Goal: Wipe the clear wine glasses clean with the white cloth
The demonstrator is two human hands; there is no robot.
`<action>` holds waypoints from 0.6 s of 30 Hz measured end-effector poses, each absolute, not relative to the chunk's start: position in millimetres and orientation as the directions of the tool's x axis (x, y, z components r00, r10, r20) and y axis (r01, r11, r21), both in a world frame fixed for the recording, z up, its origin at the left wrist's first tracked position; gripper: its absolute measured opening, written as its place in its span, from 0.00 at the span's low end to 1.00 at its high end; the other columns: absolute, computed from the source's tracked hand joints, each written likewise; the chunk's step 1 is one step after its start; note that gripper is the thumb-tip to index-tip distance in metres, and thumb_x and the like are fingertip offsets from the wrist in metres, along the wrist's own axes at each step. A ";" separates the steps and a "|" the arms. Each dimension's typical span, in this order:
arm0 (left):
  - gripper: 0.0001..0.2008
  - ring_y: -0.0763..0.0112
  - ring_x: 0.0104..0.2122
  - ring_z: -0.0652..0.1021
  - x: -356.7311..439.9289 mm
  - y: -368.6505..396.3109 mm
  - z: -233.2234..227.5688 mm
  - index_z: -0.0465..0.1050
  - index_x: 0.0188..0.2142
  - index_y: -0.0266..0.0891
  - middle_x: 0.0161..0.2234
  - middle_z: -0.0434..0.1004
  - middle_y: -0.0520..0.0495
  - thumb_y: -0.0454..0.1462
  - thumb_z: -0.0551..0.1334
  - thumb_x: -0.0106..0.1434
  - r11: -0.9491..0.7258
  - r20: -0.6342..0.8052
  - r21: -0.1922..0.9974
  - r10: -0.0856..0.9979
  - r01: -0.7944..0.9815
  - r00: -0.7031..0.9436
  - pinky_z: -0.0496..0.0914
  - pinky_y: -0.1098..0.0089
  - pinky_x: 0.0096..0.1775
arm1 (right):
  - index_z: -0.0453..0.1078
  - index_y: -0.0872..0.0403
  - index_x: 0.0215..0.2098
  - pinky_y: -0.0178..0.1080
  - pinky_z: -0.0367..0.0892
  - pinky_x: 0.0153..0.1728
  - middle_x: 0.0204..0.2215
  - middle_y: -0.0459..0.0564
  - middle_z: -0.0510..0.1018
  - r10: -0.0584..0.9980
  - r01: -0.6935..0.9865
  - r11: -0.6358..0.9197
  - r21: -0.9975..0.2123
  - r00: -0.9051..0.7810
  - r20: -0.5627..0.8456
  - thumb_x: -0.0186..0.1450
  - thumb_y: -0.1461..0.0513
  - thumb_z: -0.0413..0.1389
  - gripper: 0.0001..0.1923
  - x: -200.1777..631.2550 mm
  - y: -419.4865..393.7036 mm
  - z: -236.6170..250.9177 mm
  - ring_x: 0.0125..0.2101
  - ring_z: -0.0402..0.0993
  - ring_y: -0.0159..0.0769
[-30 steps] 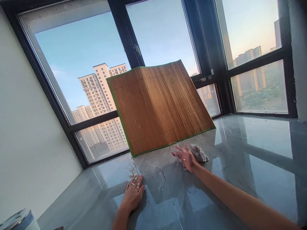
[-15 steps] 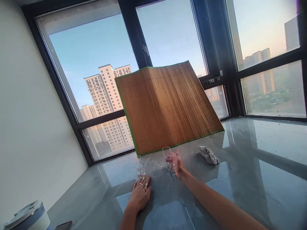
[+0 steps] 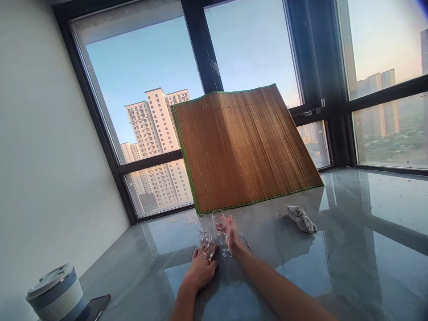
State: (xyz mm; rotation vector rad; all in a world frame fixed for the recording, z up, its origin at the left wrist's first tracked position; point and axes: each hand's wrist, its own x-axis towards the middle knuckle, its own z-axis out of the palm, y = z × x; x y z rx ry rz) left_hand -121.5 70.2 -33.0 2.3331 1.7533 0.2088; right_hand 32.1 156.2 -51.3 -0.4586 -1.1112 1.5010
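Clear stemmed glasses stand in two close rows on the glossy grey floor. My left hand (image 3: 201,270) lies low at the near end of the left row, fingers spread around the foot of the front glass (image 3: 205,240). Behind that glass is another glass (image 3: 201,218) in the same row. My right hand (image 3: 233,237) stands on edge, fingers stretched out, its palm against the side of the right row. The far glass (image 3: 218,216) of that row shows its rim above the fingers. Some stems and feet overlap, and the fingers partly hide them.
A brown bamboo mat (image 3: 247,147) with green edging leans against the window behind the glasses. A crumpled grey cloth (image 3: 301,219) lies to the right. At the lower left are a lidded cup (image 3: 56,292) and a dark phone (image 3: 95,307). A white wall (image 3: 50,156) borders the left.
My right hand has pushed the right glasses leftward, close to the left row. My left hand stays by the front left glass. The view has turned slightly left.
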 end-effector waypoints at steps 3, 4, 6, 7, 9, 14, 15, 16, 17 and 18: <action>0.31 0.59 0.70 0.46 -123.0 71.2 -35.1 0.56 0.67 0.53 0.71 0.46 0.55 0.43 0.50 0.64 -0.271 -0.012 0.257 0.959 0.928 0.283 0.39 0.48 0.67 | 0.62 0.42 0.60 0.55 0.62 0.52 0.41 0.53 0.78 0.972 -0.460 0.185 -0.869 -0.044 0.230 0.57 0.28 0.35 0.45 35.4 149.5 -47.8 0.53 0.68 0.54; 0.30 0.59 0.70 0.45 -123.4 71.5 -35.8 0.57 0.67 0.53 0.71 0.46 0.55 0.43 0.50 0.64 -0.273 -0.009 0.254 0.959 0.928 0.285 0.39 0.48 0.67 | 0.62 0.43 0.59 0.55 0.61 0.54 0.42 0.53 0.77 0.974 -0.423 0.216 -0.880 0.024 0.227 0.59 0.29 0.35 0.44 40.5 147.8 -45.6 0.53 0.67 0.53; 0.30 0.59 0.70 0.45 -123.9 71.7 -36.4 0.57 0.66 0.54 0.71 0.47 0.56 0.43 0.50 0.64 -0.279 -0.001 0.247 0.958 0.928 0.288 0.40 0.49 0.67 | 0.64 0.46 0.56 0.54 0.60 0.55 0.42 0.53 0.76 0.957 -0.330 0.286 -0.900 0.144 0.251 0.61 0.32 0.38 0.40 58.6 144.3 -39.0 0.53 0.66 0.52; 0.30 0.59 0.70 0.45 -123.9 71.7 -36.3 0.58 0.66 0.54 0.70 0.47 0.56 0.42 0.50 0.64 -0.279 0.003 0.244 0.958 0.929 0.287 0.40 0.49 0.67 | 0.66 0.47 0.54 0.53 0.59 0.55 0.42 0.53 0.76 0.942 -0.274 0.322 -0.906 0.192 0.277 0.62 0.34 0.40 0.36 71.9 142.1 -34.8 0.52 0.66 0.52; 0.29 0.59 0.70 0.45 -123.3 71.3 -35.3 0.58 0.66 0.55 0.70 0.47 0.56 0.42 0.51 0.64 -0.277 0.006 0.240 0.959 0.930 0.284 0.40 0.49 0.67 | 0.69 0.48 0.52 0.52 0.58 0.57 0.46 0.54 0.75 0.905 -0.147 0.391 -0.908 0.241 0.351 0.63 0.42 0.50 0.27 106.3 136.2 -26.3 0.54 0.63 0.53; 0.29 0.58 0.70 0.46 -121.2 70.7 -33.3 0.58 0.66 0.55 0.70 0.49 0.55 0.41 0.51 0.65 -0.279 0.009 0.233 0.958 0.932 0.285 0.41 0.49 0.67 | 0.68 0.48 0.55 0.58 0.38 0.64 0.59 0.56 0.67 0.751 0.616 0.375 -0.693 0.236 0.616 0.61 0.62 0.54 0.23 207.8 119.1 -21.5 0.63 0.49 0.56; 0.29 0.58 0.70 0.45 -121.2 70.8 -33.6 0.58 0.66 0.54 0.70 0.49 0.55 0.41 0.51 0.65 -0.276 0.009 0.232 0.959 0.933 0.282 0.41 0.49 0.67 | 0.66 0.48 0.58 0.59 0.36 0.64 0.60 0.57 0.65 0.715 0.773 0.280 -0.569 0.228 0.661 0.62 0.64 0.52 0.25 224.0 117.4 -24.1 0.63 0.49 0.55; 0.29 0.57 0.70 0.45 -121.4 71.1 -34.2 0.58 0.66 0.54 0.70 0.49 0.54 0.41 0.51 0.66 -0.273 0.007 0.229 0.960 0.934 0.279 0.41 0.48 0.67 | 0.62 0.47 0.61 0.60 0.35 0.64 0.60 0.57 0.65 0.683 0.862 0.149 -0.484 0.264 0.681 0.63 0.65 0.50 0.28 237.2 116.8 -27.4 0.63 0.49 0.54; 0.29 0.57 0.70 0.45 -121.8 71.4 -35.0 0.58 0.66 0.54 0.70 0.47 0.54 0.41 0.51 0.66 -0.268 0.005 0.224 0.962 0.937 0.274 0.40 0.48 0.67 | 0.60 0.46 0.63 0.62 0.35 0.63 0.61 0.57 0.64 0.664 0.903 0.016 -0.430 0.312 0.679 0.63 0.66 0.50 0.29 247.5 117.3 -31.2 0.63 0.49 0.54; 0.29 0.57 0.70 0.45 -122.2 71.5 -35.9 0.58 0.66 0.54 0.71 0.46 0.55 0.41 0.51 0.66 -0.264 0.006 0.218 0.963 0.940 0.269 0.40 0.48 0.67 | 0.58 0.46 0.64 0.64 0.37 0.62 0.61 0.59 0.63 0.656 0.916 -0.090 -0.391 0.350 0.669 0.64 0.66 0.49 0.30 255.1 118.9 -35.1 0.63 0.49 0.56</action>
